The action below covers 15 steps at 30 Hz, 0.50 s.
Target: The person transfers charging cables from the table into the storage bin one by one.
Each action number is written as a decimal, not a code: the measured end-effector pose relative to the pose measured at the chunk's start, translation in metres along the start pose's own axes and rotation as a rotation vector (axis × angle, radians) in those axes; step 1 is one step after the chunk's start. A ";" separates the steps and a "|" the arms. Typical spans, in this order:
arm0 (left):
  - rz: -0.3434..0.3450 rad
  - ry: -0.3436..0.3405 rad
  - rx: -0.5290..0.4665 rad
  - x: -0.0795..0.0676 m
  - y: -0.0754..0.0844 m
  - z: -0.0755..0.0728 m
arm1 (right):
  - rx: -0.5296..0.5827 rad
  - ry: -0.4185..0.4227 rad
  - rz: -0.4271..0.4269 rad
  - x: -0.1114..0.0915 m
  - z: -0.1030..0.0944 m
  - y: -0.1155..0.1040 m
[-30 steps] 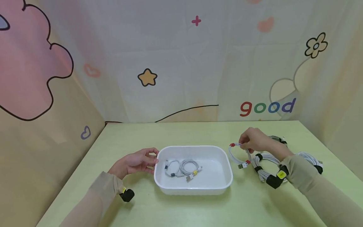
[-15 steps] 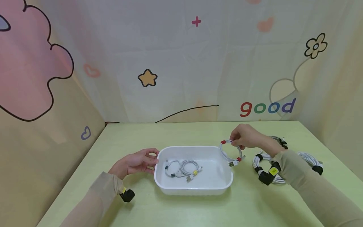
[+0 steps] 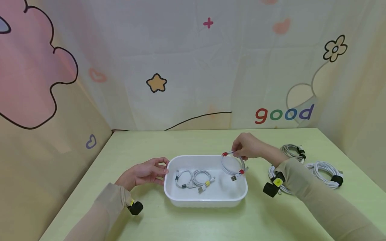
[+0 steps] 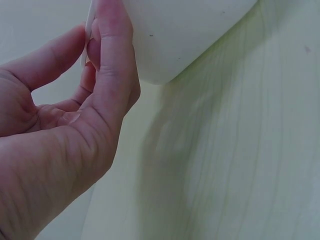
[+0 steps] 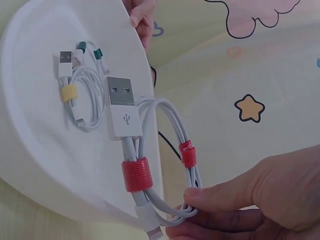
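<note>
My right hand (image 3: 248, 146) pinches a coiled white USB charging cable (image 5: 125, 121) between thumb and fingers. Two red straps bind the coil, and its USB plug hangs lowest in the head view, over the right part of a white plastic tub (image 3: 205, 203). On the opposite side, my left hand (image 3: 148, 171) holds the tub's left rim, thumb on one side and fingers on the other. Inside the tub's left half lie two more white cables: a smaller coil with dark green straps (image 5: 98, 53) and one with a yellow strap (image 5: 69, 92).
On the table's right side lie larger white cable coils with black straps: one (image 3: 319, 164) at far right, one (image 3: 286, 147) behind it, and one (image 3: 271, 172) partly hidden by my right wrist. A printed curtain (image 3: 193, 100) stands behind the table.
My right hand has carried the red-strapped cable leftward, from beside the larger coils to over the tub's right part. The left hand and the tub have stayed in place.
</note>
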<state>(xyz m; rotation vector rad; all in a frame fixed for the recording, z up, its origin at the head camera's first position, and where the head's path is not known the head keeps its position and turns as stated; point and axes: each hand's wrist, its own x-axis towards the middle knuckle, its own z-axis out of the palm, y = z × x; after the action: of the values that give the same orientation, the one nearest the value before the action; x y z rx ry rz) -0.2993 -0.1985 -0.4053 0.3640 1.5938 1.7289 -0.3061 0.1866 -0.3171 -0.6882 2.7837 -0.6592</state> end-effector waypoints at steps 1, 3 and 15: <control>0.000 0.000 0.001 0.000 0.000 0.000 | -0.002 -0.001 0.001 0.001 0.001 -0.001; 0.001 -0.003 0.002 0.000 -0.001 0.000 | -0.007 -0.003 -0.001 0.003 0.004 -0.003; 0.001 0.000 -0.003 0.001 -0.002 -0.002 | -0.016 -0.011 0.026 0.011 0.018 -0.015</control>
<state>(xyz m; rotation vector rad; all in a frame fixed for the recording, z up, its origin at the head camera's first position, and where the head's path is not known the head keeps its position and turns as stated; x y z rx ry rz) -0.3004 -0.1991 -0.4074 0.3637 1.5913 1.7316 -0.3042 0.1624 -0.3268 -0.6559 2.7859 -0.6278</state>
